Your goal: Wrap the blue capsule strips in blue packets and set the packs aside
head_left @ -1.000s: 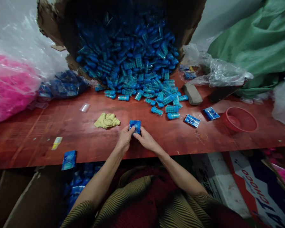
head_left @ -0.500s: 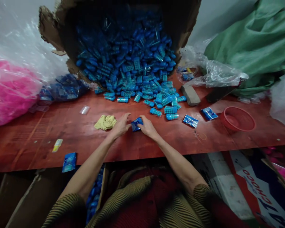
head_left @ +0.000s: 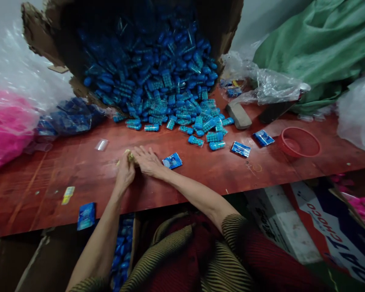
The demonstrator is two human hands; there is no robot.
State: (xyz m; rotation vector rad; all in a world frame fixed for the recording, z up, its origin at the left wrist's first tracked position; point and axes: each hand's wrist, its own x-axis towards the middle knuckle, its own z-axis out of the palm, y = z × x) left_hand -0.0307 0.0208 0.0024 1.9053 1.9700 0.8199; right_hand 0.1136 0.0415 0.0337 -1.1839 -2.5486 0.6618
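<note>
Left hand [head_left: 125, 173]: closed on crumpled yellow cloth [head_left: 129, 155] | right hand [head_left: 149, 162]: open, beside it | glossy blue packet [head_left: 172, 161]: unheld, red surface [head_left: 209, 170] | progress: blue-capped clear tubes [head_left: 185, 109] heaped loose; share done unclear

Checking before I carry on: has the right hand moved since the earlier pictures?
Yes. The right hand has moved left: judged against the red basket, it is farther away now, beside the yellow cloth.
</note>
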